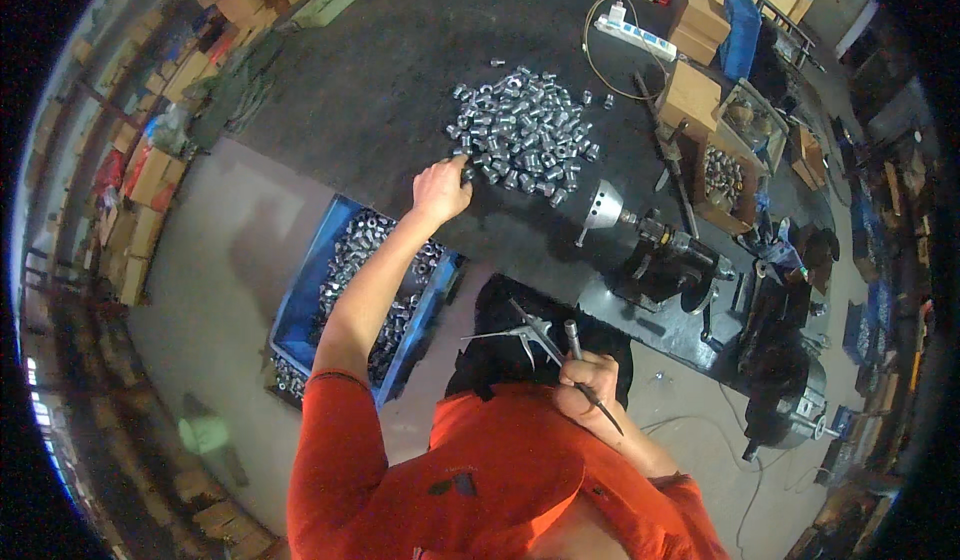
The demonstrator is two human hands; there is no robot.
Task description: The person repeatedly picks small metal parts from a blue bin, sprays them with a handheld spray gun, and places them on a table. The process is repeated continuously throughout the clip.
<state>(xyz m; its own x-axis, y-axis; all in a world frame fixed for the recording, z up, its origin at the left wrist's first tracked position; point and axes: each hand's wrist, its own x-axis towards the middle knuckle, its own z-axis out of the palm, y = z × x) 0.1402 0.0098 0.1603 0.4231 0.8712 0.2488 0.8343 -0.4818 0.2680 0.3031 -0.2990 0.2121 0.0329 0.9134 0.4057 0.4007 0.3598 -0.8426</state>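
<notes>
My left hand (443,190) reaches to the near left edge of a heap of shiny metal fittings (525,130) on the dark workbench. Its fingers are curled around a dark-looking metal fitting (468,173), partly hidden by them. In front of my body, my right hand (590,375) is closed around a slim silver cylindrical tool (572,337) standing up out of the fist. A long thin dark rod (606,412) also passes by that hand. Just left of it is a silver tool with a thin nozzle and a lever (515,335); whether my fingers hold it too is unclear.
A blue crate (320,250) full of metal fittings stands below the bench's left edge. To the right sits a bench fixture with a silver cone-shaped head (602,208). Beyond it are a cardboard box of small parts (722,185) and a white power strip (637,37).
</notes>
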